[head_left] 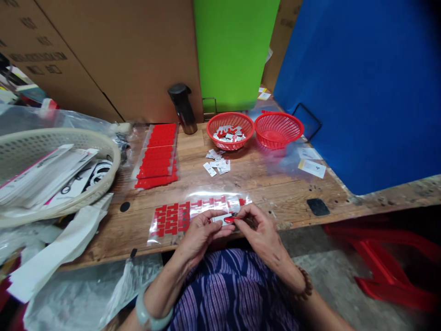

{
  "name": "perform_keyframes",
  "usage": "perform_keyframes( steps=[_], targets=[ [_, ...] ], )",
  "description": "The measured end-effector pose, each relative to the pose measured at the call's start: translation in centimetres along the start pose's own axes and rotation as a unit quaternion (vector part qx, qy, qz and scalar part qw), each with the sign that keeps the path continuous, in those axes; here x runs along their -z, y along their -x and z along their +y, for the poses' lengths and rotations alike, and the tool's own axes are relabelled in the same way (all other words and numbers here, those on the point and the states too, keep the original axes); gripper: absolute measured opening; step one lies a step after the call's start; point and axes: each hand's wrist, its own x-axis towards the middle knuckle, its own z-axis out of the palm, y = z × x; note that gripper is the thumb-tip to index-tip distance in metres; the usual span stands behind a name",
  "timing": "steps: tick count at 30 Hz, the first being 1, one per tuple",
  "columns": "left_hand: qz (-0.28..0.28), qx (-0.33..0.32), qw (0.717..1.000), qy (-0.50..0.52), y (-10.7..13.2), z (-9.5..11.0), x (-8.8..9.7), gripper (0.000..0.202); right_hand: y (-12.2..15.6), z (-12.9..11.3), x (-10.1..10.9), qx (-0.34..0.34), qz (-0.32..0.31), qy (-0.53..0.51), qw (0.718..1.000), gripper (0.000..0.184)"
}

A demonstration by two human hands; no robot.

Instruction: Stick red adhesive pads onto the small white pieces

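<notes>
Close to the table's front edge, my left hand is closed on a small white card between thumb and fingers. My right hand pinches a small red piece that lies against the card's right part. Whether the two are joined I cannot tell. Under and behind my hands lies a clear plastic sheet bearing rows of red T-shaped pieces; my hands hide part of its right side. Beyond it, small white printed cards lie in a loose pile on the wooden table.
A red basket holds white and red pieces, beside another red basket. Red-piece sheets are stacked at left, near a dark bottle. A cream basket holds printed cards. Green and blue panels stand behind.
</notes>
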Motion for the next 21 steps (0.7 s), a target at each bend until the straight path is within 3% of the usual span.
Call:
perform_keyframes(
  steps=[21],
  targets=[
    [-0.003, 0.006, 1.0, -0.022, -0.43, 0.35, -0.3, 0.024, -0.33, -0.1, -0.17, 0.001, 0.004, 0.038, 0.999, 0.008]
  ],
)
